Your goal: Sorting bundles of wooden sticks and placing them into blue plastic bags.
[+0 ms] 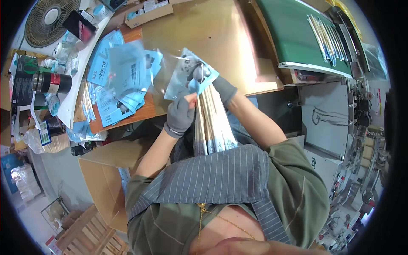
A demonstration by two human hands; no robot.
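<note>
A bundle of individually wrapped chopsticks [209, 121] stands between my hands, its lower ends near my apron. The upper ends run into a blue and clear plastic bag [193, 70] printed with a panda. Wearing a grey fingerless glove, my left hand [180, 114] is closed at the bag's lower edge, fingertips against the bundle's left side. On the other side, my right hand [224, 90], also gloved, grips the top of the bundle and the bag's corner; most of its fingers are hidden behind them.
Blue printed bags [127, 76] lie piled on the wooden table [146, 111] at left. More wrapped chopsticks [325, 38] rest on a green surface [293, 29] at far right. A fan [51, 17] and a dark thermos [53, 83] occupy the left shelf. An open cardboard box [100, 170] stands below.
</note>
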